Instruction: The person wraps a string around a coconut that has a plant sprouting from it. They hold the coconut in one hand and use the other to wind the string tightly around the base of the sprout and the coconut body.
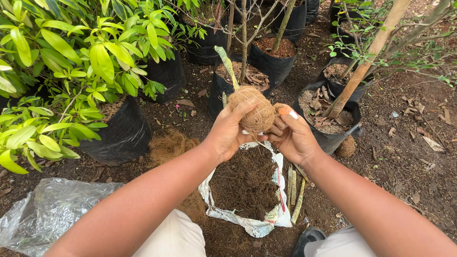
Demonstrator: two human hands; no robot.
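Note:
A round ball of brown coconut fibre [254, 107] with a small seedling's stem and pale leaf [226, 64] sticking up from it is held in front of me. My left hand [228, 131] grips the ball from the left, thumb across its front. My right hand [290, 135] touches it from the right, fingers curled against its lower side; a white bit shows at one fingertip. Directly below the hands lies an open white sack [266, 219] filled with dark brown fibre soil.
Black grow bags [121, 135] with leafy green plants stand at left, more bags with thin trunks [328, 135] behind and at right. A clear plastic sheet [45, 214] lies at lower left. Loose fibre [169, 145] and a few sticks [293, 188] lie on the ground.

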